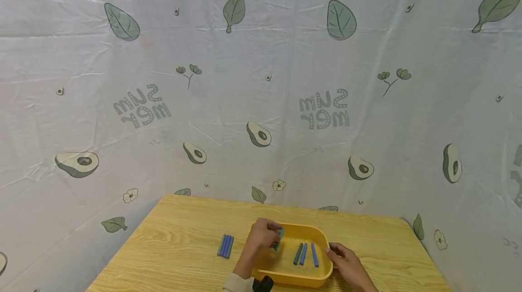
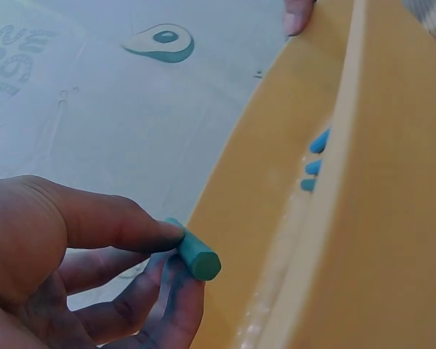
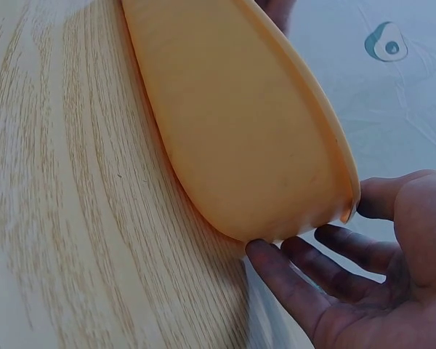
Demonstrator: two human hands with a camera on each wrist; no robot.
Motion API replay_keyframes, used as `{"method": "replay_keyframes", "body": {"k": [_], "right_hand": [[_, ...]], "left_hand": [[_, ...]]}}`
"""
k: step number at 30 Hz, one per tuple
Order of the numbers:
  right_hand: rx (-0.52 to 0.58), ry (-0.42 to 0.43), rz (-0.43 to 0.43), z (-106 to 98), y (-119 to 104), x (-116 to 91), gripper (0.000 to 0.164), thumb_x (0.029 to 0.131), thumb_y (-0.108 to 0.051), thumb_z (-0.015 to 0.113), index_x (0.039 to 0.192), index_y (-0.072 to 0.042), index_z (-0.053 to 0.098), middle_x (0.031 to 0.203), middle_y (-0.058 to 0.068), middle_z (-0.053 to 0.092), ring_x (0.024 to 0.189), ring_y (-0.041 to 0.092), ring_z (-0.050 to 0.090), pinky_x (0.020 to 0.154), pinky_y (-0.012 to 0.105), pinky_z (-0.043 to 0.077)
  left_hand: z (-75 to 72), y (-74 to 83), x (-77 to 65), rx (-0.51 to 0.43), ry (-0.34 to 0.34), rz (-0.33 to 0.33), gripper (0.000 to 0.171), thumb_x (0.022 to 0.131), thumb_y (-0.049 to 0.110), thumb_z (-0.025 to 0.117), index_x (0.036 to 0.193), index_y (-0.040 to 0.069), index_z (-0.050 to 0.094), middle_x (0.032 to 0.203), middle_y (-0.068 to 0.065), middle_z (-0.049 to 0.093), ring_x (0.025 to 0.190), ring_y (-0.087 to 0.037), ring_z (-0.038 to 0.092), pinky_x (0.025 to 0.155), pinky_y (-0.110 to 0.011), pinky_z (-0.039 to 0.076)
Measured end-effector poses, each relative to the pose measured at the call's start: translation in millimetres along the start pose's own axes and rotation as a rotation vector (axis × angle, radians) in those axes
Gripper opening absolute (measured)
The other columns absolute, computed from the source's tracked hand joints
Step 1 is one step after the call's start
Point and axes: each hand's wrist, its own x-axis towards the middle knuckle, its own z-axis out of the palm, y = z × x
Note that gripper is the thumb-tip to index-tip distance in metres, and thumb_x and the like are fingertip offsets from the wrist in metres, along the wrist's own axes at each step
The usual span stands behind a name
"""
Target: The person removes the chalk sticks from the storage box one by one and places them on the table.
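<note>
Left hand [image 1: 263, 235] – grip pinching a green stick [image 2: 202, 259] at the left end of the yellow tray [image 1: 299, 279]; right hand [image 1: 346, 263] – grip clasping its right end. Three sticks [image 1: 303, 254] lie inside, four-stick row [image 1: 225, 246] leftward on the table [image 1: 179, 233].

Yellow tray [image 3: 240, 131] partial in wrist views

Avocado-print cloth [image 1: 232, 102] behind wooden table [image 1: 175, 233]

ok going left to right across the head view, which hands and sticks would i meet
Bunch of side-by-side sticks, left hand, held green stick, dark green stick, blue stick, second blue stick, right hand.
</note>
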Motion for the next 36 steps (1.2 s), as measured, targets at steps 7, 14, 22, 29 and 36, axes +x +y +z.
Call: {"method": "replay_keyframes", "body": {"k": [7, 14, 22, 29, 36], "right_hand": [[0.019, -0.026, -0.018, -2.2, 1.0, -1.1, 0.062, 0.114, -0.030, 0.055, 0.152, 0.018, 0.043, 0.132, 0.030, 0.063, 0.108, 0.031, 0.074, 0.088, 0.046, 0.066], [0.031, -0.047, -0.031, -3.2, 1.7, -2.3, 0.063, 0.114, -0.030, 0.054, 0.152, 0.019, 0.041, 0.132, 0.030, 0.062, 0.108, 0.031, 0.074, 0.088, 0.047, 0.066], [0.038, -0.048, -0.017, -2.2, 2.5, -1.8, 0.063, 0.114, -0.030, 0.055, 0.152, 0.018, 0.042, 0.132, 0.030, 0.063, 0.108, 0.031, 0.075, 0.088, 0.047, 0.066], [0.029, -0.040, -0.016, -1.5, 2.2, -1.2, 0.062, 0.114, -0.030, 0.054, 0.152, 0.018, 0.043, 0.132, 0.030, 0.063, 0.108, 0.031, 0.075, 0.088, 0.046, 0.066], [0.024, -0.009, -0.003, 0.5, 0.8, -0.1, 0.058, 0.114, -0.027, 0.054, 0.152, 0.016, 0.044, 0.132, 0.029, 0.064, 0.109, 0.031, 0.074, 0.088, 0.047, 0.066]], "left_hand": [[-14.7, 2.1, -6.0, -0.030, 0.005, 0.020, 0.031, 0.088, -0.006, 0.072, 0.118, -0.005, 0.079, 0.101, -0.015, 0.075, 0.080, -0.020, 0.068, 0.067, -0.038, 0.064], [-30.3, 4.6, -10.3, -0.050, 0.027, 0.026, 0.031, 0.087, -0.007, 0.071, 0.117, -0.006, 0.078, 0.102, -0.017, 0.075, 0.083, -0.021, 0.069, 0.068, -0.037, 0.064], [-51.4, 0.4, -15.9, -0.054, 0.055, 0.026, 0.033, 0.089, -0.006, 0.070, 0.121, -0.007, 0.076, 0.105, -0.019, 0.072, 0.083, -0.019, 0.069, 0.068, -0.036, 0.064], [-69.0, -7.5, -14.3, -0.022, 0.108, 0.014, 0.034, 0.086, -0.005, 0.072, 0.120, -0.008, 0.077, 0.100, -0.017, 0.074, 0.076, -0.016, 0.068, 0.065, -0.032, 0.063], [-86.8, -13.2, -15.2, 0.007, 0.130, -0.006, 0.036, 0.089, -0.004, 0.071, 0.124, -0.007, 0.075, 0.105, -0.018, 0.073, 0.078, -0.016, 0.071, 0.071, -0.040, 0.066]]}}
